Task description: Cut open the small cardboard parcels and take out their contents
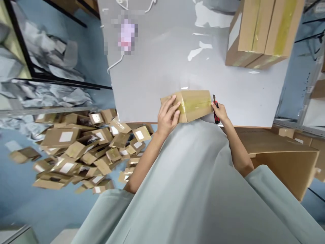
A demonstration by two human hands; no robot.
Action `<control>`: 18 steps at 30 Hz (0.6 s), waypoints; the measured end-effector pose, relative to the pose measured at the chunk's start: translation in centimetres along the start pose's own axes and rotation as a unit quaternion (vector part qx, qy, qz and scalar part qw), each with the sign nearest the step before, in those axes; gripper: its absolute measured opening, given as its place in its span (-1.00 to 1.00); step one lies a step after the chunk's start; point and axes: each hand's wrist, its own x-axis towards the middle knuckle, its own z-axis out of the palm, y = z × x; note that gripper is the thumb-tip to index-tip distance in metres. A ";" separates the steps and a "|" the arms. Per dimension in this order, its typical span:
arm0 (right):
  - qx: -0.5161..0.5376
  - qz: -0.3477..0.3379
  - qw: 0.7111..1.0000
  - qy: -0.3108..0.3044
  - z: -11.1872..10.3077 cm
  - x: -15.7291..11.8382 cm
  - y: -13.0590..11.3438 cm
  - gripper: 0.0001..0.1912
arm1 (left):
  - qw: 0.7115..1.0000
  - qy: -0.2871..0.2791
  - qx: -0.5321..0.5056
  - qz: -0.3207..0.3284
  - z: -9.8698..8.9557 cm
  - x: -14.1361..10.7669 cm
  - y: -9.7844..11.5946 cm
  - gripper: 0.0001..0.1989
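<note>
The left hand [167,118] is clasping a taped carton [196,104] by its nine o'clock end, along the bench's [157,71] six o'clock edge; at three o'clock, the right hand [221,112] is gripping a red-and-black cutter [216,118]. Larger boxes [256,34] are standing at two o'clock.

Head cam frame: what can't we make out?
All in the head view:
Small box underside: turned away from the camera.
Its left end: partly covered by the left hand.
Cutter handle: partly covered by the right hand.
Pinkish item on the table: pixelated.
Big taped boxes: cut off by top edge.
White labels on floor boxes: too small to read.
</note>
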 end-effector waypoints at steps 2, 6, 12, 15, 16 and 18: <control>0.003 -0.033 0.999 -0.005 0.5 -0.9 -0.8 -0.40 | 0.999 0.026 0.000 -0.033 -1.0 -1.0 0.1 -0.40; -0.055 -0.094 0.993 0.044 -1.3 -3.2 -2.0 -0.38 | 0.992 0.057 -0.048 -0.099 -0.3 -2.1 0.5 -0.30; -0.205 -0.116 0.969 0.081 -5.1 -6.0 -3.0 -0.49 | 0.961 0.013 -0.189 -0.203 5.0 -1.5 -1.0 -0.17; -0.285 -0.146 0.939 0.125 -5.5 -6.9 -4.2 -0.54 | 0.951 -0.020 -0.217 -0.221 7.1 -1.2 -2.4 -0.11; -0.301 -0.155 0.930 0.146 -5.4 -7.2 -4.9 -0.52 | 0.950 -0.025 -0.220 -0.221 7.4 -1.2 -2.8 -0.11; -0.328 -0.161 0.919 0.150 -4.6 -7.8 -6.6 -0.47 | 0.951 -0.029 -0.219 -0.214 7.7 -1.2 -3.3 -0.09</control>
